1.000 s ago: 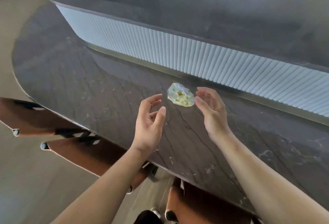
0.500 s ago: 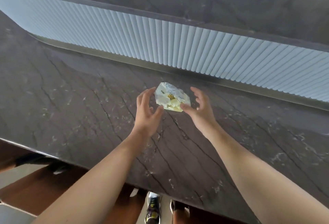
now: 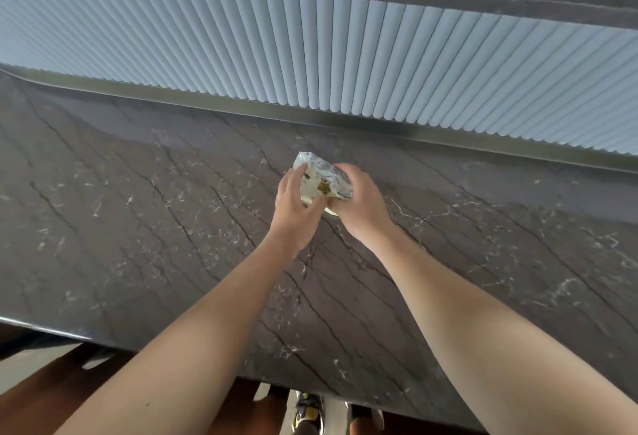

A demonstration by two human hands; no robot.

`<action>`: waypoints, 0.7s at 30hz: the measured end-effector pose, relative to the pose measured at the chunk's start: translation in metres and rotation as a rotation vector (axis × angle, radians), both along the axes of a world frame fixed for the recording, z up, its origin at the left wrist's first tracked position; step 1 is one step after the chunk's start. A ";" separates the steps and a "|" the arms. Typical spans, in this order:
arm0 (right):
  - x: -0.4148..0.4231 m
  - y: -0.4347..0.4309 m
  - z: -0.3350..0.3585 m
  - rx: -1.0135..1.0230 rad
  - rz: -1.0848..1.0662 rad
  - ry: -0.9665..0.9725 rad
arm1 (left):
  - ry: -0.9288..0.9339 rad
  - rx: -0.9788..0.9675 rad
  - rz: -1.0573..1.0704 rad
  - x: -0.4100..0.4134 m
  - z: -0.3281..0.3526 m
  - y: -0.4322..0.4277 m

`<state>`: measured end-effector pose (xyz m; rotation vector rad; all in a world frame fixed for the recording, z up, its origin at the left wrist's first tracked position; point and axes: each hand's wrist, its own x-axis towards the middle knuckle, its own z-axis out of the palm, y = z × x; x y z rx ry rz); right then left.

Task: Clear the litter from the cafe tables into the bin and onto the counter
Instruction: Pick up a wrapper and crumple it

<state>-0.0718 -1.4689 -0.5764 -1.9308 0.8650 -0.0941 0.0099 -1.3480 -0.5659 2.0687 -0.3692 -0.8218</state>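
Now, looking down from the head camera, we are holding a crinkly wrapper (image 3: 322, 182) with both hands over the dark stone table (image 3: 138, 227). Our left hand (image 3: 296, 208) is closing its grip on the wrapper's left side, and our right hand (image 3: 359, 206) is clamping the right side. The wrapper is sitting between them, near the ribbed white wall (image 3: 310, 51). Our shoes (image 3: 309, 412) are peeking out below the table edge.

counter (image 3: 138, 227): dark grey, veined | panel (image 3: 310, 48): pale blue, ribbed | wrapper (image 3: 322, 182): white-yellow
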 end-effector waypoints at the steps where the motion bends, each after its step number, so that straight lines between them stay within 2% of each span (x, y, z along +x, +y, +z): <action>1: -0.005 0.001 0.003 0.024 -0.023 -0.015 | 0.001 -0.011 -0.006 -0.004 0.004 0.002; 8: -0.059 0.001 0.077 0.141 -0.221 -0.175 | -0.103 -0.149 -0.125 -0.031 0.077 0.013; 16: -0.145 0.029 0.232 0.154 -0.511 -0.516 | -0.137 -0.489 -0.212 -0.086 0.199 0.047; 21: -0.193 0.063 0.315 0.092 -0.627 -0.728 | -0.285 -0.635 -0.323 -0.110 0.271 0.072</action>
